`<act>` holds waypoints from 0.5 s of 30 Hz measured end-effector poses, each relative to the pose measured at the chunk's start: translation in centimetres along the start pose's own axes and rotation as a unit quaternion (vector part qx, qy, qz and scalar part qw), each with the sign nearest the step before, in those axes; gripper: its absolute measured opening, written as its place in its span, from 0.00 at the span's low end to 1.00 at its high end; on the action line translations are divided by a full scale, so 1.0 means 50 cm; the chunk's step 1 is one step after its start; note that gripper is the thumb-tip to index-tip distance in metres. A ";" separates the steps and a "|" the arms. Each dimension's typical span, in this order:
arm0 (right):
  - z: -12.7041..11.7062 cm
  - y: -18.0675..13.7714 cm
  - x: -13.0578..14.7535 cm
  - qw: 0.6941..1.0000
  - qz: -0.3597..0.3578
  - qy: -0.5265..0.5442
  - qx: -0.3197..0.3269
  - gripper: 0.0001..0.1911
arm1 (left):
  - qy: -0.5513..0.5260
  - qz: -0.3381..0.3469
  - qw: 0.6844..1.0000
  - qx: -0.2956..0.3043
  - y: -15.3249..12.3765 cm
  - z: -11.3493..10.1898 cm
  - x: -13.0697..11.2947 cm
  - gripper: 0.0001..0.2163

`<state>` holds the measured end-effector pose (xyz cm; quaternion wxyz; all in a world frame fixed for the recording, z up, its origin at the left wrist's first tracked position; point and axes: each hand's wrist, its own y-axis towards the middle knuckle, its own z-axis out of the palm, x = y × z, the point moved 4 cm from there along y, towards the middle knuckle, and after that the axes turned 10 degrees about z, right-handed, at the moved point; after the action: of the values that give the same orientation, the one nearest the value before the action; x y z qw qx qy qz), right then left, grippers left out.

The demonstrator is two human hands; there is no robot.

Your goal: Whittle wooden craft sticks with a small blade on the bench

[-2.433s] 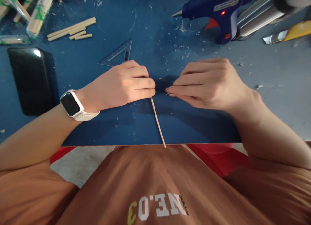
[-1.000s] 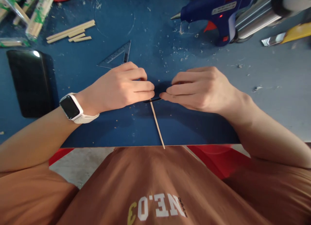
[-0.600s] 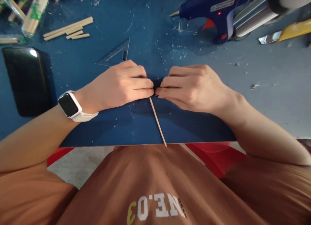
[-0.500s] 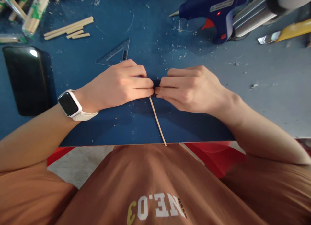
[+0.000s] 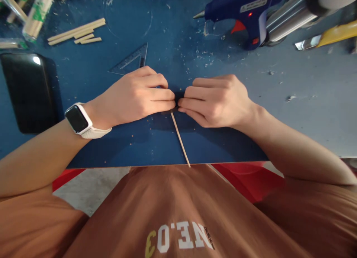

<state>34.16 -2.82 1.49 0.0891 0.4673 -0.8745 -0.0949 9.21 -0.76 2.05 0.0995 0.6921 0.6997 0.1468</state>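
Observation:
A thin wooden stick [image 5: 180,139] lies at a slant on the blue table, its near end just past the front edge. Its far end goes under the fingertips of my left hand [image 5: 145,94], which is closed in a pinch on it. Just to the right, my right hand [image 5: 217,100] is also closed, thumb and fingers pressed together. Whatever it may hold is hidden. A small gap separates the two sets of fingertips. Behind my left knuckles lies a clear set square [image 5: 129,63], partly covered by the hand.
Several short wooden sticks [image 5: 76,31] lie at the back left, near plastic-wrapped sticks [image 5: 39,14]. A black phone [image 5: 28,94] is at the left. At the back right are a blue glue gun [image 5: 231,7] with a lit red light and a yellow utility knife [image 5: 334,34].
Both hands keep almost the same pose. The gap between the fingertips is slightly wider, and a dark bit seen at my right fingertips no longer shows. The view has shifted a little.

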 end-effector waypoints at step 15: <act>-0.019 -0.025 -0.019 0.998 -0.029 -0.001 -0.055 0.16 | -0.027 -0.006 0.999 0.016 -0.002 0.009 0.001 0.15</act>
<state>35.92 -2.78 2.05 0.1114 0.4866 -0.8541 -0.1461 9.26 -0.70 1.58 0.1085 0.6929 0.7033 0.1160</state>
